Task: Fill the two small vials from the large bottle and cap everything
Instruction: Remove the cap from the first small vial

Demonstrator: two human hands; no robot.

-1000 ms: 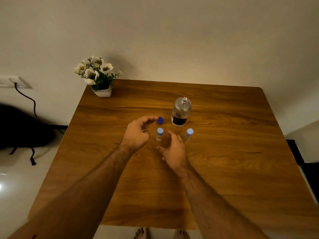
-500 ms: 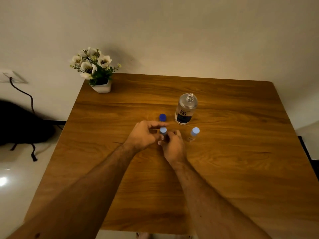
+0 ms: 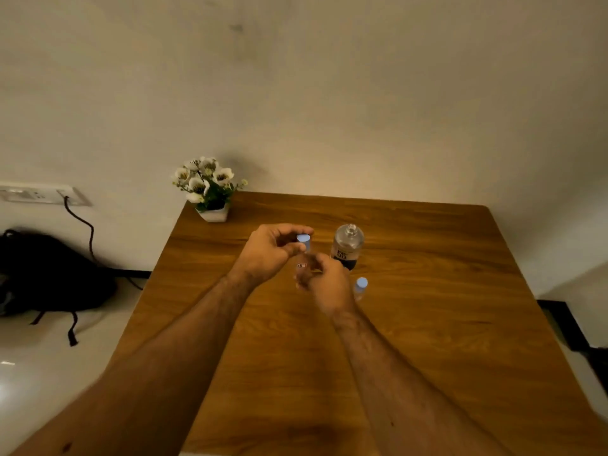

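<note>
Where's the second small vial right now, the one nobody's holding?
In the head view, the second small vial stands capped on the table, just right of the right hand and nearer the person than the large bottle.

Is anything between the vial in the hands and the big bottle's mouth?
Nothing visible. The lifted vial is gripped by the right hand, the left hand pinching its cap; the uncapped large bottle stands just right, open table between.
</note>
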